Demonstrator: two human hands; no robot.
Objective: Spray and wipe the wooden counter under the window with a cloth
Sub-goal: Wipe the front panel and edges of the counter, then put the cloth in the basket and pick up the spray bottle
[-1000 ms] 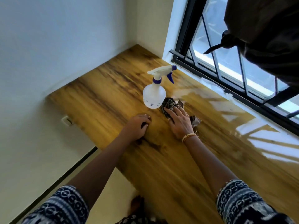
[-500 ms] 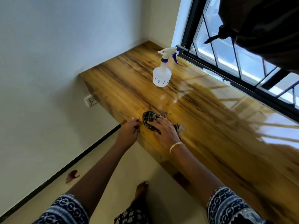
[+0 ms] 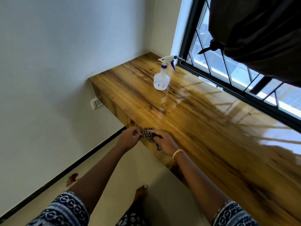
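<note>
Both hands, left hand (image 3: 129, 139) and right hand (image 3: 164, 142), pinch the bunched cloth (image 3: 147, 134) at the surface (image 3: 203, 128) edge; spray bottle (image 3: 162, 77) stands well apart.

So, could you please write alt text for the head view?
Both hands, left hand and right hand, hold a patterned cloth at the front edge of a glossy wooden counter. A white spray bottle stands farther back, beside the window.
</note>
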